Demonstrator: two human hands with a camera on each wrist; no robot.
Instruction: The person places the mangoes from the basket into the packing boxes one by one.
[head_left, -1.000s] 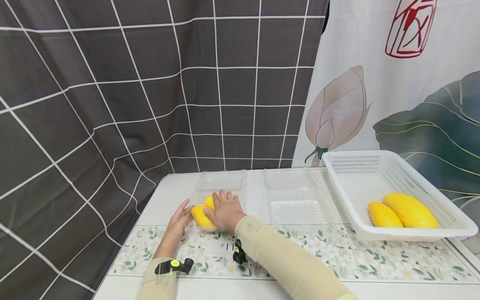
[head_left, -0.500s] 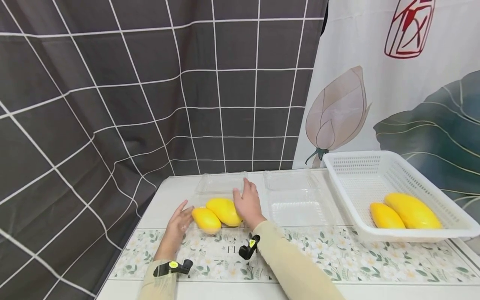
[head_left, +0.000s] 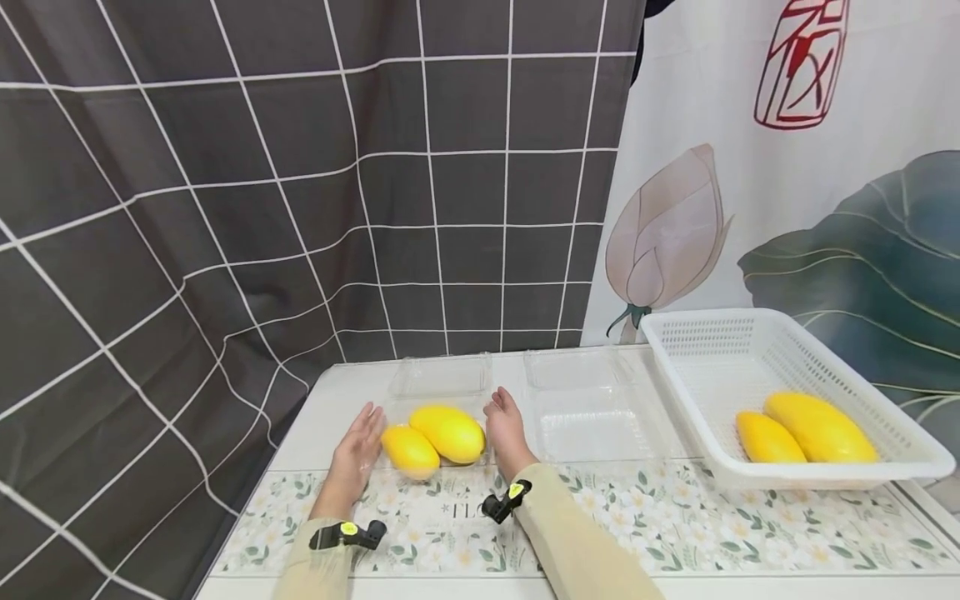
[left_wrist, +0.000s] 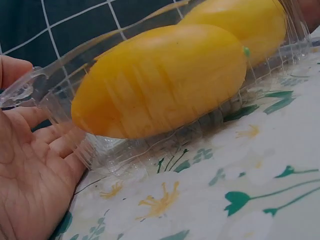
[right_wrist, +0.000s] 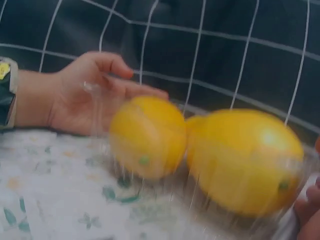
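Two yellow mangoes, a smaller one [head_left: 410, 452] and a larger one [head_left: 452, 433], lie side by side in a clear plastic clamshell box [left_wrist: 112, 152]. Its transparent lid [head_left: 441, 377] is folded back behind them. At the box's left end is my left hand [head_left: 357, 454], its fingers extended along the outside wall. In the left wrist view the palm faces the box and the thumb is by the rim. My right hand [head_left: 507, 429] stands at the box's right side with fingers straight. Whether it touches the wall is hard to tell; the right wrist view is blurred and shows little of it.
A second clear clamshell box [head_left: 588, 433] lies unfolded to the right, with nothing in it. Farther right stands a white perforated basket [head_left: 705, 367] holding two more mangoes [head_left: 817, 427]. A dark checked curtain [head_left: 465, 192] hangs behind the white table [head_left: 330, 408].
My right hand has let go of the larger mango and moved right, to the box's right side. The mango now lies fully in sight. My left hand has stayed at the left end.
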